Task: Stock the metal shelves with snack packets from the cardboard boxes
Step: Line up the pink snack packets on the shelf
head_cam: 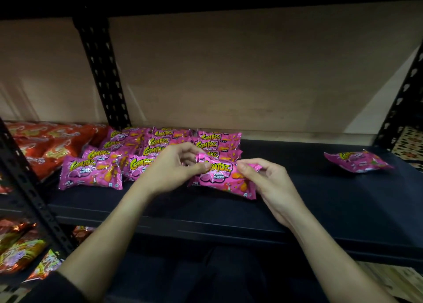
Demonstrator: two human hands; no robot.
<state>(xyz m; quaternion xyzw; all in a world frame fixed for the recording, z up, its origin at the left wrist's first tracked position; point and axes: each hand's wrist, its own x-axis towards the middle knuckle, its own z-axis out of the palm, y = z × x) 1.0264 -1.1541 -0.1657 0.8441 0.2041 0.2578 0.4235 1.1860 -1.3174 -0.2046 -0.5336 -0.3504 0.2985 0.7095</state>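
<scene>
A pink Corntoz snack packet (223, 179) lies on the dark metal shelf (320, 206), at the right end of the front row. My left hand (170, 169) pinches its upper left corner. My right hand (267, 179) pinches its right end between thumb and fingers. Several more pink packets (160, 147) stand in rows behind and to the left, the nearest one (91, 173) at the front left. One loose pink packet (358, 162) lies alone at the far right of the shelf.
Red-orange snack bags (50, 144) fill the neighbouring bay on the left, beyond a black perforated upright (103, 74). More orange bags (20, 250) sit on the lower shelf at the left. Another upright (402, 96) bounds the right side. A beige wall is behind.
</scene>
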